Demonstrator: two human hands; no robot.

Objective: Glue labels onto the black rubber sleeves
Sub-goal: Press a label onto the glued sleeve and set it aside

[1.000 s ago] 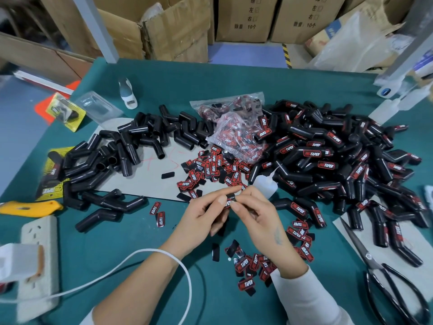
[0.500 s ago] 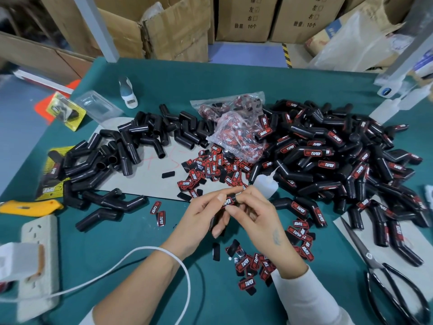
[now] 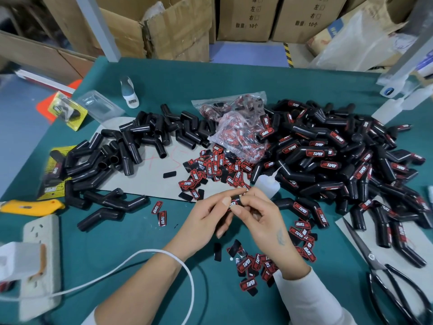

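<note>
Both hands meet above the green table's front middle. My left hand [image 3: 206, 216] and my right hand [image 3: 260, 214] pinch one small red-and-black label [image 3: 233, 204] between their fingertips. Plain black rubber sleeves [image 3: 131, 146] lie heaped to the left on a grey card. Labelled sleeves [image 3: 328, 158] form a big pile at the right. Loose labels [image 3: 210, 170] are scattered just beyond my hands, and more labels [image 3: 255, 266] lie under my right wrist. A small white glue bottle [image 3: 267, 184] lies right behind my right hand.
A clear bag of labels [image 3: 236, 132] sits at the centre back. Black scissors [image 3: 386, 277] lie at the front right. At the left are a yellow utility knife [image 3: 30, 206], a white power strip [image 3: 39, 261] with a cable, and a white bottle [image 3: 128, 92] farther back. Cardboard boxes stand beyond the table.
Both hands keep the label pinched and have shifted it slightly between the fingertips. Everything on the table stays where it was.
</note>
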